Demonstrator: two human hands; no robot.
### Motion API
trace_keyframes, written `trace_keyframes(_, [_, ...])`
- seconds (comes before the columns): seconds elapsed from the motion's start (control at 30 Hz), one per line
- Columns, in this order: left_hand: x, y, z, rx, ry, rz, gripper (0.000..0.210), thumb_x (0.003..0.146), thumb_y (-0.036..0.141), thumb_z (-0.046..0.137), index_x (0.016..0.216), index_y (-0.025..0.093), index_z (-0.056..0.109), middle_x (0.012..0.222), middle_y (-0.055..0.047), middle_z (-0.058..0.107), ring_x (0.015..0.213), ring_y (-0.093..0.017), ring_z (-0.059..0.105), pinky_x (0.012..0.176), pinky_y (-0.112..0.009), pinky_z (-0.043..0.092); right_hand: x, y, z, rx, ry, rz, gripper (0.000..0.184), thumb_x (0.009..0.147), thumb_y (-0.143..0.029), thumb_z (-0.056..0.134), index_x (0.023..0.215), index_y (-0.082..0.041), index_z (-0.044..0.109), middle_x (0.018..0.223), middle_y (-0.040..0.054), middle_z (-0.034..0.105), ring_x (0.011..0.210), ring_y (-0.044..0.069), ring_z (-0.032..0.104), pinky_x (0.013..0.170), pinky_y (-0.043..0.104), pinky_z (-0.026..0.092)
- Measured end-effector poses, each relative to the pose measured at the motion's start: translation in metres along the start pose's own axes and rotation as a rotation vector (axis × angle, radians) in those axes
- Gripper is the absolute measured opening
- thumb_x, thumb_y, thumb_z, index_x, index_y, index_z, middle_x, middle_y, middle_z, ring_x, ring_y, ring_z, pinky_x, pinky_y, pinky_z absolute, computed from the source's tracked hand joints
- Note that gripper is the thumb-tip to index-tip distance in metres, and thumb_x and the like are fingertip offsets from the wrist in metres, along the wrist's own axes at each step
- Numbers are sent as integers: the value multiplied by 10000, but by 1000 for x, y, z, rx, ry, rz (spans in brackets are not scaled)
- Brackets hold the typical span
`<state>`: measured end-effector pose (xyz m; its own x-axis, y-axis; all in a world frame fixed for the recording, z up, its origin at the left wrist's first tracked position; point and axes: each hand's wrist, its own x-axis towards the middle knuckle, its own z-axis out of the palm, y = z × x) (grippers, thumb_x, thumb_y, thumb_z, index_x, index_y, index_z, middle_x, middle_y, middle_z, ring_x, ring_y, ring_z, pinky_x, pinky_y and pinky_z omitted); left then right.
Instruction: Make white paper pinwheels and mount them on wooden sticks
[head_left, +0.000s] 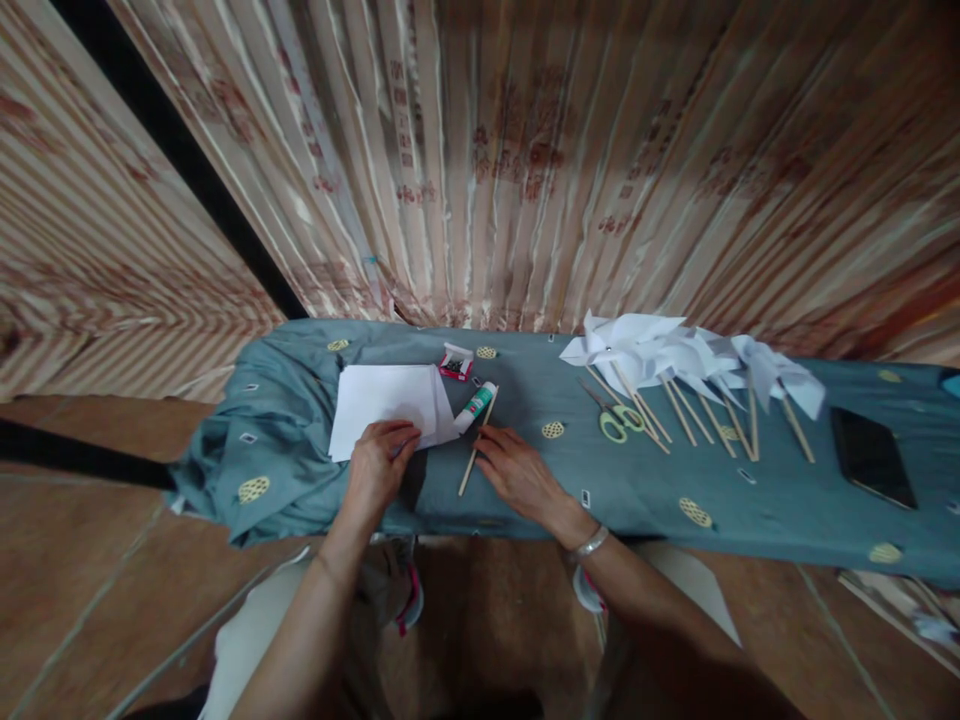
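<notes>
Some white paper [384, 395] left of frame centre meets the left hand [376, 465], apart from the right hand [521, 475] touching a stick [468, 473], both grips unclear.

The left hand [377, 465] hides part of the paper [385, 395]. The tabletop [525, 385] is cut off at the right edge.

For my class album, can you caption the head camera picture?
Left hand on white paper, right hand at a wooden stick, paper pinwheels near scissors.
</notes>
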<state>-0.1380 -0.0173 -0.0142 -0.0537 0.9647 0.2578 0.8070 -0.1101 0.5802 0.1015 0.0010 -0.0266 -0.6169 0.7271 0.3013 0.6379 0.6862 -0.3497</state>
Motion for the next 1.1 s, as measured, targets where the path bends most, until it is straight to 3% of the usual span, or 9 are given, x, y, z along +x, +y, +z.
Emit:
trace_keyframes(0.33, [4, 9, -2, -26, 66, -136, 322, 831, 341, 474, 855, 191, 758, 968, -95, 771, 942, -256, 694, 869, -341, 518, 2, -3, -1, 9, 5, 2, 234, 942, -194, 499, 1122, -173, 647, 1227, 143, 637, 1115, 266, 594, 976, 470, 525])
trace_keyframes(0.57, [7, 15, -8, -200, 123, -341, 233, 725, 376, 595, 741, 207, 755, 863, -56, 782, 834, -248, 710, 788, -307, 524, 4, -3, -1, -25, 5, -7, 224, 935, -185, 513, 1108, -151, 652, 1220, 142, 642, 1091, 266, 596, 970, 453, 531])
trace_keyframes(0.87, [7, 14, -14, -300, 189, -442, 261, 650, 398, 701, 720, 153, 761, 739, -72, 765, 663, -200, 670, 626, -265, 483, 4, -4, -1, -37, -20, 9, 245, 942, -198, 506, 1127, -130, 652, 1235, 137, 641, 1098, 273, 576, 977, 436, 524])
trace_keyframes(1.1, [7, 11, -17, -445, 294, -415, 245, 630, 408, 698, 698, 183, 767, 774, -38, 776, 777, -231, 703, 757, -302, 530, 4, -4, -2, -40, -17, -4, 252, 943, -183, 499, 1136, -135, 653, 1242, 152, 636, 1110, 271, 581, 978, 463, 524])
